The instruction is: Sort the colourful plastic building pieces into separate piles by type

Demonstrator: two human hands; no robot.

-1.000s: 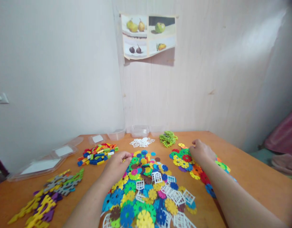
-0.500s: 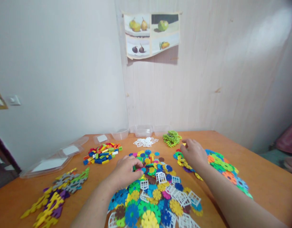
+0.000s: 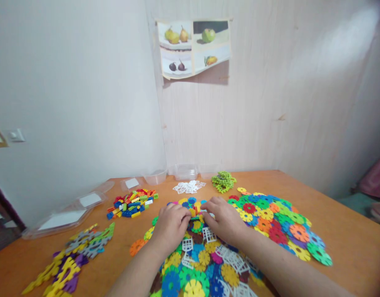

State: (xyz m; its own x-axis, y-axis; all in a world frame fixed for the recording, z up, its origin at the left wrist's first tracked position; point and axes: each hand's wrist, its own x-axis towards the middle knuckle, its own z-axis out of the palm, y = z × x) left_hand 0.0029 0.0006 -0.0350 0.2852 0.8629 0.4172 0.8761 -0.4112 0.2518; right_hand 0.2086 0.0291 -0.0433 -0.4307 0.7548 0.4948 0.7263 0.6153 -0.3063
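Observation:
A heap of coloured plastic flower discs mixed with white window-shaped pieces [image 3: 205, 264] covers the wooden table [image 3: 347, 243] right in front of me. My left hand [image 3: 171, 226] lies palm down on the heap's far left part, fingers curled onto the discs. My right hand [image 3: 225, 220] rests beside it on the heap, fingers bent onto the pieces near the middle. The two hands almost touch at their fingertips. What, if anything, the fingers pinch is hidden. A spread of larger coloured discs [image 3: 276, 225] lies to the right of my right hand.
At the back lie small white window pieces [image 3: 189, 187], a green disc pile [image 3: 223, 181] and clear tubs [image 3: 183, 170]. Coloured bricks [image 3: 130, 203] sit back left, clear lids [image 3: 66, 214] farther left, and grey, yellow and purple pieces [image 3: 72, 255] near the left edge.
My right hand has come left from the disc spread on the right onto the central heap, beside my left hand. The left hand shifted slightly forward on the heap.

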